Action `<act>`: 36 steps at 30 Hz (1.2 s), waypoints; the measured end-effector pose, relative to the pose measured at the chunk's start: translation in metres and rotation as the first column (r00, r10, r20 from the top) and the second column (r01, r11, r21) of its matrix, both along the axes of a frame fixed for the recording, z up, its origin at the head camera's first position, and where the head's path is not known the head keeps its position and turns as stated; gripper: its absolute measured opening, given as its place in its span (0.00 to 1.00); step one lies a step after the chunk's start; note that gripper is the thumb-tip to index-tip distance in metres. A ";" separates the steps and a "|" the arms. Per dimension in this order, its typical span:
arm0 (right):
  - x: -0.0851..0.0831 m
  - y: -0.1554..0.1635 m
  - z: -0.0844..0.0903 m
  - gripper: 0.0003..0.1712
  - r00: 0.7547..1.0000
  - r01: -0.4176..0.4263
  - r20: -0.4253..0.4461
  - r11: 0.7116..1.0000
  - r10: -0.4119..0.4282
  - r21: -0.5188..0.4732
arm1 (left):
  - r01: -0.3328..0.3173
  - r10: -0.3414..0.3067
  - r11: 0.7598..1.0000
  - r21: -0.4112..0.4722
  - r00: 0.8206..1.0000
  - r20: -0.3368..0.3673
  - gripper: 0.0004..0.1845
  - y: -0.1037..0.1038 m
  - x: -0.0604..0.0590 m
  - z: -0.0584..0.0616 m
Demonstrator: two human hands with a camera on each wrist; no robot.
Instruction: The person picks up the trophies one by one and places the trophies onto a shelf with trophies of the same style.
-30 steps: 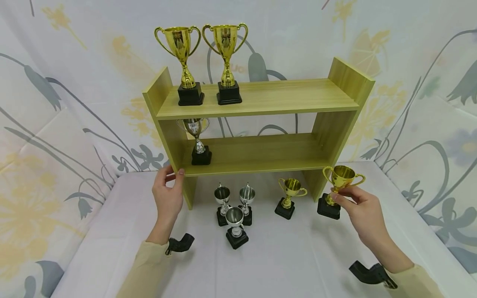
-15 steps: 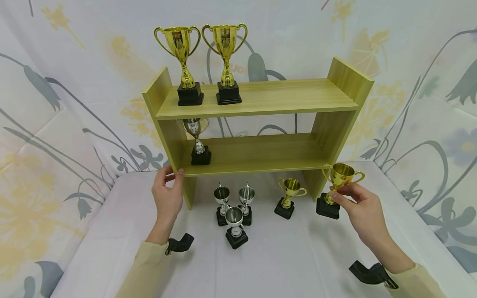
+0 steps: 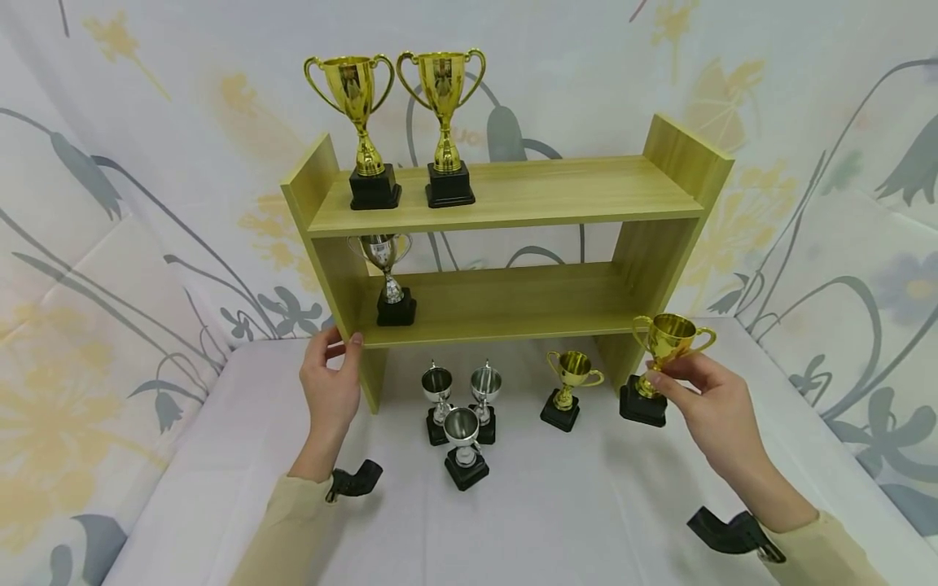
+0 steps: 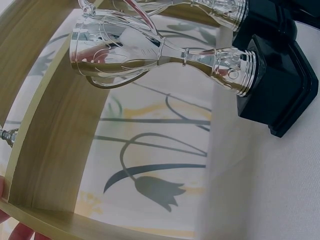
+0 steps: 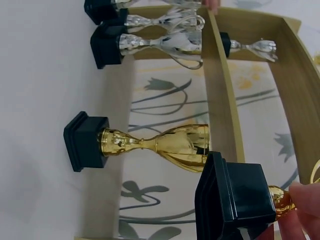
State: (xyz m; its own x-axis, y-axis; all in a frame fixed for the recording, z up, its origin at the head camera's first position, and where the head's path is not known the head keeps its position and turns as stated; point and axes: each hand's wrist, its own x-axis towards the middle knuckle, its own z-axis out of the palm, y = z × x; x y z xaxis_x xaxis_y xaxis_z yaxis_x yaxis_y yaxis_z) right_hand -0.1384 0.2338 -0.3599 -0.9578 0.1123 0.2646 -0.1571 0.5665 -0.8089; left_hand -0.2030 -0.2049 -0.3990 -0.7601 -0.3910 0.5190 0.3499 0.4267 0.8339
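Note:
In the head view, my right hand (image 3: 707, 403) pinches the stem of a small gold trophy cup (image 3: 670, 335) with a black base. The cup is held in the air, tilted a little, beside the shelf's right leg. My left hand (image 3: 330, 387) grips the lower left corner of the wooden shelf (image 3: 557, 183), thumb at the front edge and fingers round the side panel. A second gold trophy (image 3: 574, 368) stands on the white table left of the held one. In the right wrist view the held trophy's black base (image 5: 232, 195) is close to the camera.
Two large gold trophies (image 3: 443, 81) stand at the left of the top board. One silver trophy (image 3: 384, 254) is on the middle board's left end. Three small silver trophies (image 3: 462, 427) cluster on the white table (image 3: 542, 521) before the shelf. Floral cloth hangs behind.
My right hand has lifted the gold trophy slightly and shifted it a little left. My left hand stays at the shelf corner, and the other trophies have not moved.

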 end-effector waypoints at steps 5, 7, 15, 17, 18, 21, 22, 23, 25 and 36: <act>0.000 -0.001 0.003 0.18 1.000 0.000 -0.004 1.000 0.000 0.004 | -0.001 0.001 1.000 0.005 1.000 -0.002 0.15 0.000 0.000 0.000; 0.001 -0.002 0.004 0.19 1.000 0.001 -0.002 1.000 -0.001 0.008 | 0.000 0.001 1.000 0.008 1.000 -0.002 0.15 0.000 0.000 0.000; 0.001 -0.002 0.004 0.18 1.000 -0.012 -0.026 1.000 0.011 -0.011 | -0.005 0.005 1.000 0.010 1.000 0.006 0.15 0.000 0.001 0.001; 0.002 -0.002 0.003 0.18 0.999 -0.016 -0.036 1.000 0.015 -0.015 | -0.006 0.006 1.000 0.009 1.000 0.007 0.15 0.001 0.000 0.000; 0.002 -0.002 0.003 0.17 0.999 -0.018 -0.042 1.000 0.017 -0.017 | -0.006 0.006 1.000 0.009 1.000 0.006 0.15 0.001 0.001 0.000; 0.002 -0.003 0.003 0.16 0.998 -0.025 -0.061 0.999 0.024 -0.022 | -0.008 0.008 1.000 0.003 1.000 0.005 0.15 0.001 0.000 0.001; 0.002 -0.004 0.003 0.16 0.997 -0.029 -0.067 0.999 0.027 -0.026 | -0.009 0.009 1.000 0.002 1.000 0.004 0.15 0.001 0.000 0.000; 0.002 -0.005 0.003 0.16 0.997 -0.031 -0.072 0.999 0.029 -0.027 | -0.011 0.011 1.000 -0.001 1.000 0.004 0.15 0.001 0.000 0.001; 0.003 -0.006 0.004 0.17 0.996 -0.040 -0.077 0.999 0.037 -0.035 | -0.012 0.012 1.000 -0.002 1.000 0.005 0.15 0.001 0.000 0.001; 0.004 -0.016 0.008 0.17 0.995 -0.067 -0.083 0.995 0.061 -0.074 | -0.001 0.001 1.000 0.012 1.000 0.007 0.15 0.001 0.001 0.001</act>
